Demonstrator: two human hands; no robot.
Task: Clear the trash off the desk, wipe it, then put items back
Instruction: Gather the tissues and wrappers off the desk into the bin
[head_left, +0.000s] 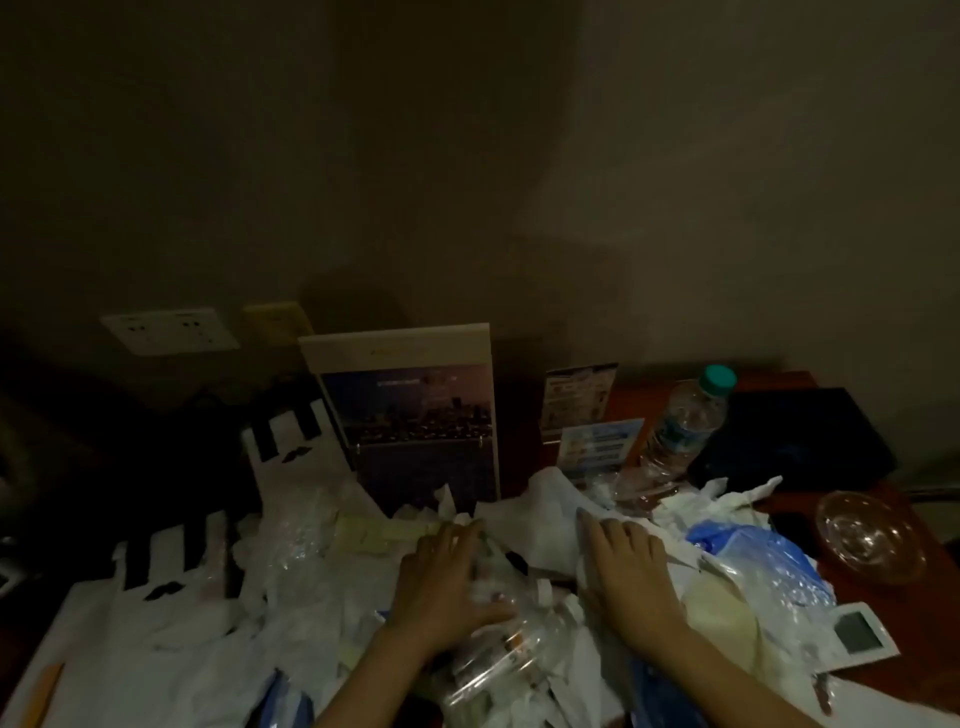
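A heap of trash covers the near desk: white plastic bags (291, 551), crumpled white paper (530, 514), a clear plastic container (498, 660) and a blue plastic bag (753, 551). My left hand (441, 582) lies on the clear plastic in the middle of the heap, its fingers curved over it. Just to its right, my right hand (628, 577) presses flat on crumpled white paper, with the fingers straight. The reddish-brown desk (878, 623) shows only at the right.
A picture calendar (415, 415) stands against the wall, with small cards (582, 400) to its right. A clear water bottle (685, 421) with a green cap, a dark flat case (795, 436), a glass dish (867, 535) and a small white display device (857, 634) sit at the right. Wall sockets (166, 330) are behind.
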